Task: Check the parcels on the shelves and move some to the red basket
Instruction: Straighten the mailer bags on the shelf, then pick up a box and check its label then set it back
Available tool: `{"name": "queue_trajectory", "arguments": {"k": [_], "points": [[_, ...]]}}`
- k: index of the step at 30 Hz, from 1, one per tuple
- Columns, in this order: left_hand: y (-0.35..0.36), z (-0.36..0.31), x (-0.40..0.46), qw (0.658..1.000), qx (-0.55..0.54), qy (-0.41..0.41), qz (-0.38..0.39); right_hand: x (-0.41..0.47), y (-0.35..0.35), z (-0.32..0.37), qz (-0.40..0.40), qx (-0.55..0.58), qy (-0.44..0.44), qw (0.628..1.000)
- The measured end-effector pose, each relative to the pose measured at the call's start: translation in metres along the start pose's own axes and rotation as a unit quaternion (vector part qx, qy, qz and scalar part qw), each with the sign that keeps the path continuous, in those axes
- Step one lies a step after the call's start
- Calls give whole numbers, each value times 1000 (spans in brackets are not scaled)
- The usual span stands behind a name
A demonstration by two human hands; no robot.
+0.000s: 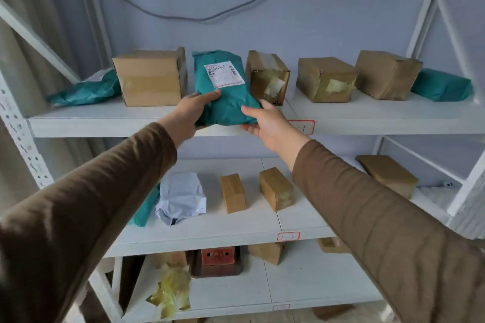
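Left hand (pixel 193 110) and right hand (pixel 265 123), arms outstretched, both grasping green parcel (pixel 225 86) at top shelf (pixel 105 123) edge

Both arms reached forward and upward in brown sleeves, converging toward the middle of the view, wrists bare beyond the cuffs. The left hand (pixel 189 110) lay with its back toward the camera, thumb stretched out along the front of the teal parcel (pixel 225 86) and the other fingers hidden beneath it, so it gripped the lower left edge. The right hand (pixel 267 123) met the parcel's lower right corner with the thumb on top and the fingers curled under, pinching that corner
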State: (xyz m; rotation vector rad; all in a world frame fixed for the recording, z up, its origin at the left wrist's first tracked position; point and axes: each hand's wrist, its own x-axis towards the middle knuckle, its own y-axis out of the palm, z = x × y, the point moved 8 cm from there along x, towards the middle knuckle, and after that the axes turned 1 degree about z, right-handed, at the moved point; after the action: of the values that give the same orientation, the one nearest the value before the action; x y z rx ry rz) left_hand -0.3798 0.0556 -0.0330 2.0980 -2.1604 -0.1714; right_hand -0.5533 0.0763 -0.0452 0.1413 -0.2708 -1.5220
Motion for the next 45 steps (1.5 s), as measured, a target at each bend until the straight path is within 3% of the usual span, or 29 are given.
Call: {"name": "queue_trajectory", "arguments": {"k": [4, 9, 14, 17, 19, 22, 23, 25, 27, 30, 32, 34, 38, 45], "points": [[-5, -10, 44, 998, 62, -13, 4, 52, 10, 2, -25, 19, 20, 999], [-15, -11, 89, 991, 126, -16, -51, 98, 20, -8, -54, 30, 59, 996], [-16, -15, 111, 979, 188, 11, -71, 113, 16, -8, -65, 22, 48, 997], [-14, -25, 109, 956, 274, 63, -83, 107, 2, -2, -68, -106, 6, 992], [-11, -40, 106, 928, 331, 136, -99, 100, -14, 11, -98, -219, -55, 969], [15, -71, 96, 862, 421, 259, -113, 84, -47, 45, -191, -258, -177, 930], [30, -78, 93, 856, 421, 282, -99, 82, -60, 55, -224, -252, -210, 918], [63, -85, 92, 880, 377, 283, -51, 85, -84, 72, -282, -222, -239, 902], [91, -84, 97, 919, 317, 236, -5, 95, -101, 78, -301, -177, -210, 913], [119, -69, 112, 954, 263, 138, 28, 121, -102, 63, -210, -117, -65, 968], [129, -54, 119, 977, 196, 72, 48, 131, -97, 52, -144, -106, 17, 984], [134, -43, 129, 988, 141, 37, 49, 144, -99, 46, -110, -92, 40, 989], [133, -34, 132, 991, 127, 38, 26, 161, -120, 39, -105, -66, 22, 992], [148, -23, 35, 988, 4, 148, 36, 39, -126, 71, -135, 36, -125, 982]]}}
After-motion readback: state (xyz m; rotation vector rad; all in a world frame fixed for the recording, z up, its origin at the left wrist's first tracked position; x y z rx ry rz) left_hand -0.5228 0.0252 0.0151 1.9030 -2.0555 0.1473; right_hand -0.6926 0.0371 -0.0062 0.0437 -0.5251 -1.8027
